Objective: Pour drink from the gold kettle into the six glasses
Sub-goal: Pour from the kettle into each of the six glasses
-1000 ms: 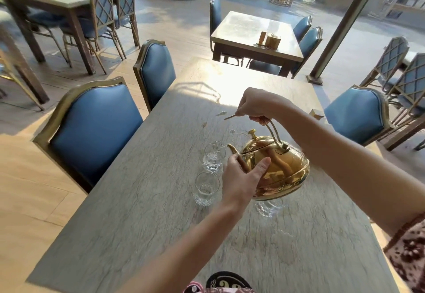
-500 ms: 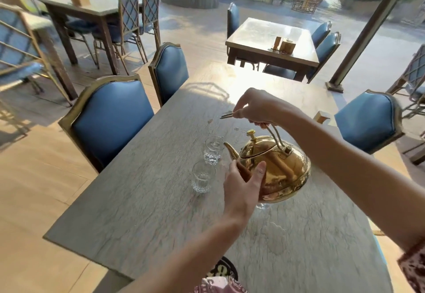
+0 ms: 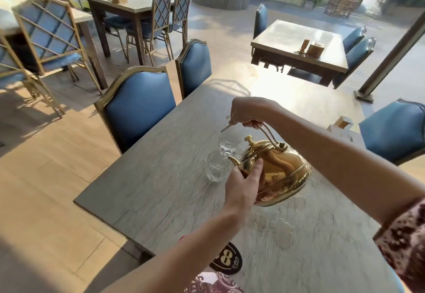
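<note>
The gold kettle (image 3: 279, 173) hangs tilted above the grey stone table (image 3: 161, 184), its spout over the rim of the near clear glass (image 3: 215, 166). My right hand (image 3: 249, 113) is closed on the kettle's wire handle from above. My left hand (image 3: 243, 187) presses against the kettle's front side below the spout, thumb up on its body. A second clear glass (image 3: 228, 143) stands just behind the first. Other glasses are hidden behind the kettle and my hands.
Two blue padded chairs (image 3: 140, 106) stand along the table's left edge and one (image 3: 395, 129) at the right. A small wooden box (image 3: 342, 123) sits near the right edge. A wet patch (image 3: 282, 235) marks the table near me. Other tables and chairs stand further off.
The kettle has dropped and tipped toward the near glass, so the spout now sits at its rim. Both hands kept their hold. The view shifted left.
</note>
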